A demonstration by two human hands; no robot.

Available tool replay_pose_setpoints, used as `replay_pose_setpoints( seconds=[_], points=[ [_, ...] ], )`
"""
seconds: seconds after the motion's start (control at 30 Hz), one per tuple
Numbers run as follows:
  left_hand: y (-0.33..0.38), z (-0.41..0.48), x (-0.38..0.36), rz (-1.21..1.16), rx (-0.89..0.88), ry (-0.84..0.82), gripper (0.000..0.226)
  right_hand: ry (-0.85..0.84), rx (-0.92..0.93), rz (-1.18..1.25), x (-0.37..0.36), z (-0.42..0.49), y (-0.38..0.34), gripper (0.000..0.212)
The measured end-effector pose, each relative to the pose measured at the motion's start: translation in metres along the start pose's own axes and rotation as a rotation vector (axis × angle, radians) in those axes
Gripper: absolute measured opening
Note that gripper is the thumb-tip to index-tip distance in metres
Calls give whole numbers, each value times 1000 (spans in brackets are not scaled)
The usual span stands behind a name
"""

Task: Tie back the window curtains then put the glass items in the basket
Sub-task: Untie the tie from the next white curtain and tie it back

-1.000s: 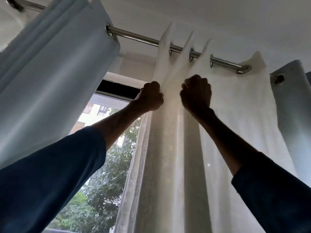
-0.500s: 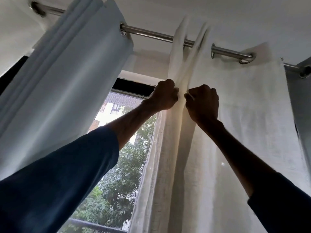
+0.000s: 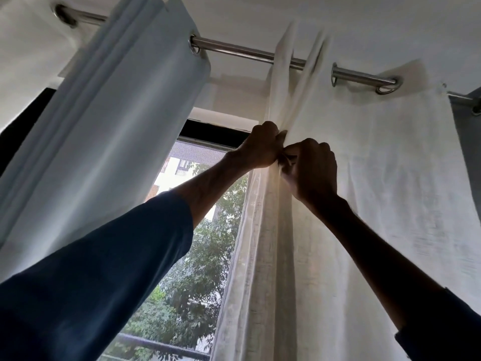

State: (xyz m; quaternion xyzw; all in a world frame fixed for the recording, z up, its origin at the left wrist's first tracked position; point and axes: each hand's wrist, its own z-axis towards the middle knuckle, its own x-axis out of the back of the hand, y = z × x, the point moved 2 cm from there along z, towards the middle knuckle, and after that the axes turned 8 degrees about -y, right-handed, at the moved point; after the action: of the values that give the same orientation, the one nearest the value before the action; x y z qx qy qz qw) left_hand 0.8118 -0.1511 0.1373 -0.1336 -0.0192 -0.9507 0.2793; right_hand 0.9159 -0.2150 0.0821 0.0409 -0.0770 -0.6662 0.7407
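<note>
A sheer white curtain [image 3: 377, 191] hangs from a metal rod [image 3: 234, 50] on the right side of the window. My left hand [image 3: 260, 149] is fisted on the curtain's gathered left folds. My right hand [image 3: 309, 170] grips the same bunched folds right beside it, and the two hands touch. Above the hands the pleats run up to the rod in narrow strips. A thicker pale blue curtain [image 3: 109, 121] hangs bunched on the left of the rod. No glass items or basket are in view.
The window [image 3: 192, 243] between the curtains shows trees and a building through a mesh screen. A dark frame [image 3: 216, 131] runs across its top. Another grey-blue curtain [image 3: 468, 142] hangs at the far right edge. White ceiling lies above the rod.
My hands have come together, from apart on separate folds to touching. The curtain's pleats are now bunched tighter. The view has shifted so the rod sits lower and further right.
</note>
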Motion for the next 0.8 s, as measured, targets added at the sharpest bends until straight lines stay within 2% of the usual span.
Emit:
replay_pose_setpoints(
  seconds=[0.1,0.2,0.33,0.4,0.53,0.63,0.73,0.8],
  points=[
    [3,-5,-4,-41,8,35,49,-2,0,-15,-2,-2,0,18],
    [3,-11,-7,-99,-52,58,16,-2,13,-17,-2,-3,3,13],
    [10,-24,-6,-242,-166,221,47,15,28,6,0,-4,4,23],
    [12,-32,-4,-231,-249,262,47,18,10,17,-1,-3,5,29],
    [7,-37,-5,-159,-406,184,34,-35,23,33,0,-4,4,21],
    [6,-33,-5,-153,-405,170,33,-53,61,-23,2,-7,4,18],
    [7,-30,-2,-230,-320,158,28,-49,77,-50,4,-7,4,17],
    [9,-27,1,-289,-229,136,38,-39,85,-52,4,-7,4,15]
  ],
)
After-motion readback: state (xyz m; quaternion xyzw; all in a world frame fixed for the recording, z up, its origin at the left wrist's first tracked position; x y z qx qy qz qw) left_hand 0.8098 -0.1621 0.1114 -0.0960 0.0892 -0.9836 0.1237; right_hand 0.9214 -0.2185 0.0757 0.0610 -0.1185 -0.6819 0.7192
